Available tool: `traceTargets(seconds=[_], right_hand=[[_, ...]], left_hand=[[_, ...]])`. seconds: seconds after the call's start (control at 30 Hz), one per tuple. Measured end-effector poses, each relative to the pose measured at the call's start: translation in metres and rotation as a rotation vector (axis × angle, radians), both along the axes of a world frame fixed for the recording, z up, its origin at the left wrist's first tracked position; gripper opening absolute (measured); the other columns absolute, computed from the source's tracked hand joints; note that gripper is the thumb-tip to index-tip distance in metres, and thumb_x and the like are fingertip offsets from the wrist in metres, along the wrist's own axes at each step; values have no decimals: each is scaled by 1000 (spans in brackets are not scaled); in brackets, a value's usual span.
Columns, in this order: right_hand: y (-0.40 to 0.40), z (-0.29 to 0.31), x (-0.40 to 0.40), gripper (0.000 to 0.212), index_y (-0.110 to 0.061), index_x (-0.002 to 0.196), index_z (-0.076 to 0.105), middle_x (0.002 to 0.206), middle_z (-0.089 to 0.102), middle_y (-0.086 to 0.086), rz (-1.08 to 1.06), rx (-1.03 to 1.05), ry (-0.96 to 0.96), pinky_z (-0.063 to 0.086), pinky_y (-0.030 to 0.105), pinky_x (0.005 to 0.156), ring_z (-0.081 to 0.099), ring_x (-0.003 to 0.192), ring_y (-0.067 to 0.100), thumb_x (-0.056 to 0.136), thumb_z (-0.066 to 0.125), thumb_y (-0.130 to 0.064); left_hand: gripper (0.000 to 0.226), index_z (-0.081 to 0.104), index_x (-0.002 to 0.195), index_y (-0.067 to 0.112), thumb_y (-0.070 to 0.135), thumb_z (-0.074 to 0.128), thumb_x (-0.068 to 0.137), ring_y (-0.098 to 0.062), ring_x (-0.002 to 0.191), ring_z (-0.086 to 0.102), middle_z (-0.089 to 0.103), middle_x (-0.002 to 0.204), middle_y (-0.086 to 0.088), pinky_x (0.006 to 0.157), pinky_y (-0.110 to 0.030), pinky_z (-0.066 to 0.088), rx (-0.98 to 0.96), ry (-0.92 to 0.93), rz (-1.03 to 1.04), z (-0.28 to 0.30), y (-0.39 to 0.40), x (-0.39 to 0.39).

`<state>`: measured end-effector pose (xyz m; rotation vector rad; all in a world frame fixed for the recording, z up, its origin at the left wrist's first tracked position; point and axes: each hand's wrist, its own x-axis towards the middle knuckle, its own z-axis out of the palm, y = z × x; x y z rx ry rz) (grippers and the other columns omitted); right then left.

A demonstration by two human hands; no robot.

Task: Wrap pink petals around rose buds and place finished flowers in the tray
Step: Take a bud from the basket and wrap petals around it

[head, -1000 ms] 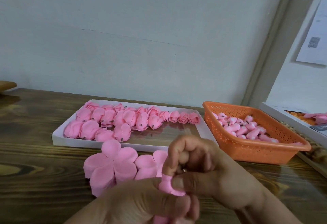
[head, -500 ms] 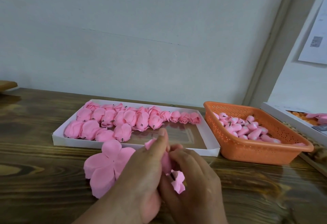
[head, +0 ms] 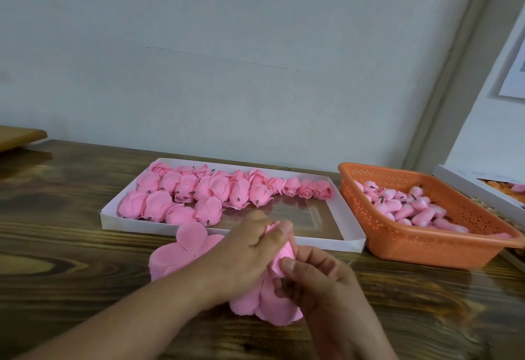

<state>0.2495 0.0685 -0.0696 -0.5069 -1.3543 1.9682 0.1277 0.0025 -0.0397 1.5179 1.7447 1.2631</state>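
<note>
Wooden worktop (head: 56, 246) against pale wall. White tray (head: 326, 239) behind, part filled with finished flowers (head: 216, 192); orange basket (head: 420, 243) of spare buds to right. Left hand (head: 244, 257) curled round rose bud (head: 284, 251), pinching upper petal. Right hand (head: 321, 283) pinching stem end, with petal sheet (head: 264, 302) hanging below. Fold each petal snugly upward, overlap evenly, keep stem pinned. Spare petal sheet (head: 181, 248) flat at left.

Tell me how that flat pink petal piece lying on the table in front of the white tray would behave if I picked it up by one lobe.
The petal piece looks thin and lies flat on the table, so it would probably flop. It likely weighs very little. Its thin lobes might crease or tear.
</note>
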Motion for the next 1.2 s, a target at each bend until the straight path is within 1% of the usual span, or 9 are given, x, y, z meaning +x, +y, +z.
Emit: traceTargets(seconds=[0.1, 0.2, 0.37, 0.5, 0.6, 0.8, 0.93, 1.13, 1.2], right_hand=[[10, 4, -3, 16, 0, 68, 70, 62, 60, 19, 23, 41, 10, 47, 25, 52, 53, 52, 20, 56, 81, -4], [18, 15, -7, 25, -5, 71, 71, 68, 67, 15, -3, 130, -63, 50, 24, 55, 59, 58, 18, 55, 78, -22], [55, 13, -3, 26, -16, 98, 65, 87, 67, -5, -521, 644, -419, 48, 12, 63, 63, 81, 6, 75, 76, -21], [71, 0, 7, 26, -10, 101, 65, 86, 61, -4, -775, 877, -486, 49, 31, 72, 58, 81, 15, 77, 75, -13], [73, -5, 7, 22, -9, 94, 65, 83, 59, -4, -811, 1074, -516, 48, 34, 68, 56, 77, 17, 74, 76, -10], [75, -8, 3, 29, -6, 100, 66, 94, 66, 3, -740, 1196, -643, 50, 34, 67, 58, 83, 17, 75, 77, -13], [74, -10, 3, 30, -9, 101, 66, 94, 65, 1, -709, 1209, -677, 52, 36, 66, 59, 83, 17, 74, 77, -15], [75, -12, 3, 29, -7, 99, 66, 93, 65, 2, -697, 1218, -692, 52, 36, 66, 58, 82, 17, 73, 78, -13], [75, -12, 3, 29, -6, 98, 67, 93, 66, 3, -689, 1228, -693, 50, 33, 65, 57, 80, 16, 72, 78, -12]], left_hand=[[47, 64, 90, 8, 43, 35, 97, -17, 78, 60, 64, 86, -9, 77, -32, 49, 34, 154, -23, 16, 13, -6], [42, 67, 81, 6, 35, 43, 99, -4, 59, 55, 64, 71, -4, 61, -19, 45, 26, 168, -10, 22, 30, -20], [40, 68, 76, 2, 26, 47, 100, 1, 50, 54, 65, 67, -1, 50, -8, 39, -120, 317, 108, 29, 63, -82], [29, 59, 69, 13, 26, 58, 95, -5, 53, 37, 43, 60, 6, 48, -18, 27, -270, 631, 163, 21, 81, -120], [32, 57, 58, 22, 23, 69, 87, 1, 46, 42, 44, 52, 15, 44, -10, 30, -297, 631, 155, 9, 88, -129], [17, 70, 79, 10, 24, 68, 88, -9, 62, 45, 56, 69, 4, 55, -15, 35, -330, 597, 98, -2, 99, -132], [17, 72, 82, 7, 22, 67, 88, -6, 53, 41, 53, 63, 3, 42, -8, 30, -322, 575, 114, 2, 102, -132], [15, 74, 89, 7, 19, 65, 90, -11, 74, 54, 71, 91, -6, 68, -21, 43, -306, 586, 69, -8, 102, -130], [15, 75, 91, 6, 18, 65, 90, -9, 72, 53, 71, 90, -5, 62, -15, 41, -284, 582, 75, -8, 103, -132]])
